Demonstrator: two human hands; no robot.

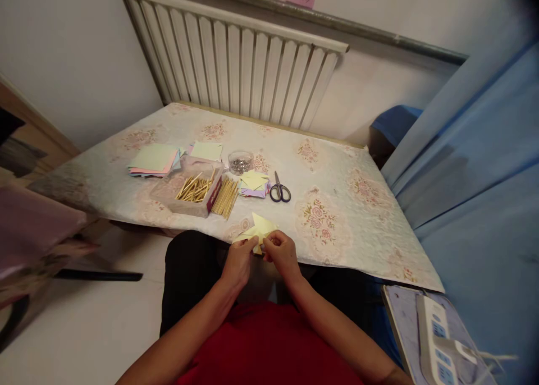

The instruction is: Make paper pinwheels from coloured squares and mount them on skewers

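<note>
At the table's front edge, a pale yellow paper pinwheel (261, 225) with pointed blades is held between both hands. My left hand (239, 259) pinches its lower left side between thumb and fingers. On the right, my right hand (281, 251) has its fingertips closed on the paper near the middle; whether a pin or stick is there too is hidden. Just beyond lie a stack of cut paper pieces (254, 180), yellow on top, and dark-handled scissors (280, 189). Thin wooden sticks (226, 197) are laid side by side to the left.
A clear plastic box (179, 204) holds more sticks. Behind it are colored paper squares (154, 159), another pale paper stack (206, 151) and a round tub of small metal pins (240, 163). A power strip (435, 340) rests at lower right, near a blue curtain (475, 177).
</note>
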